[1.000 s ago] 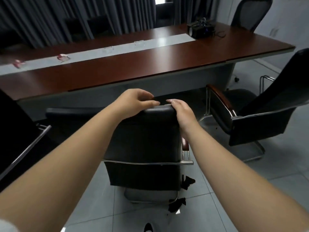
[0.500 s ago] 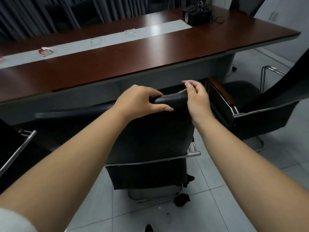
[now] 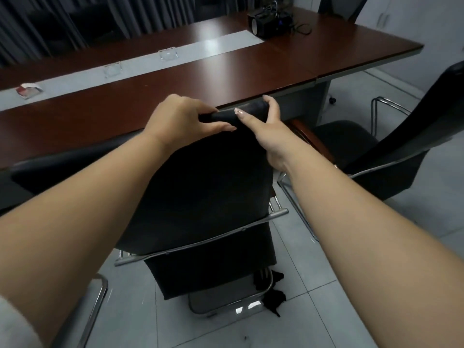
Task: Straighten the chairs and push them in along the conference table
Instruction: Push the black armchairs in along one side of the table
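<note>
A black leather chair [image 3: 208, 187] with a chrome frame stands right in front of me, its back towards me and its top edge close to the rim of the dark red conference table [image 3: 155, 96]. My left hand [image 3: 183, 119] grips the top of the backrest on the left side. My right hand [image 3: 266, 126] holds the same top edge at its right corner, thumb on the near side, fingers over the far side. The chair's seat is hidden behind its backrest.
A second black chair [image 3: 391, 146] with a wooden armrest stands turned away at the right. Another chair's chrome frame [image 3: 98, 297] shows at the lower left. A black device with cables [image 3: 270, 22] and small clear stands [image 3: 168, 54] sit on the table. Dark curtains hang behind.
The chair has rolled forward towards the table with both hands on its backrest. Its top edge now nearly meets the table rim, and the view has come closer to the table.
</note>
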A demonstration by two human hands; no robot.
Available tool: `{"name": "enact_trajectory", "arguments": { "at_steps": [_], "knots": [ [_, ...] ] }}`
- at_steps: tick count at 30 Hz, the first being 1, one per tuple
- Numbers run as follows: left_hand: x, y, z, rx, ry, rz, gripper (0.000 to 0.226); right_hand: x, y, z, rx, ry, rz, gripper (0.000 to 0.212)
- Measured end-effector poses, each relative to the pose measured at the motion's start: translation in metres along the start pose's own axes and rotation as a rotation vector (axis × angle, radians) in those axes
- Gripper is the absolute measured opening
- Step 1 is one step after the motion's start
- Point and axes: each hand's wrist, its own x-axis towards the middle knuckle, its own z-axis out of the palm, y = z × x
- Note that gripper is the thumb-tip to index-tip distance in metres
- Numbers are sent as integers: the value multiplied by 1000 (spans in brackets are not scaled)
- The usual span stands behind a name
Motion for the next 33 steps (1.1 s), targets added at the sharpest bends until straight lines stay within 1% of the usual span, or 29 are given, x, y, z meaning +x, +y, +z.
{"name": "enact_trajectory", "arguments": {
  "at_steps": [2,4,10,14,16,20,22,24,26,28,29,31,33],
  "knots": [
    [6,-5,-2,2,13,16,78,7,-2,5,-20,18,-20,83],
    [11,-10,-3,8,21,14,78,15,-2,9,11,35,-22,80],
    [5,-15,1,11,-21,-47,75,18,17,13,18,98,-58,74],
    [-1,-4,4,34,-41,-57,61,12,25,7,45,73,-48,76],
    [-4,4,9,41,-64,-43,58,6,25,2,69,57,-40,79],
    [-20,31,28,73,-111,-52,59,-17,39,-22,77,53,31,85],
    [-31,46,36,121,-115,-52,59,-29,51,-34,98,45,88,84],
    [-38,54,36,110,-117,-71,58,-42,59,-39,80,54,165,87],
    [-48,60,29,41,-172,-92,61,-59,58,-38,37,98,181,92],
    [-61,59,17,-44,-246,-85,64,-71,49,-34,-65,138,137,101],
    [-68,55,11,-87,-246,-78,62,-75,41,-35,-149,181,75,99],
    [-94,38,-8,-113,-202,-120,60,-88,24,-30,-381,243,-124,89],
    [-123,9,-25,-86,-145,-194,61,-101,6,-12,-669,181,-306,82]
  ]
}}
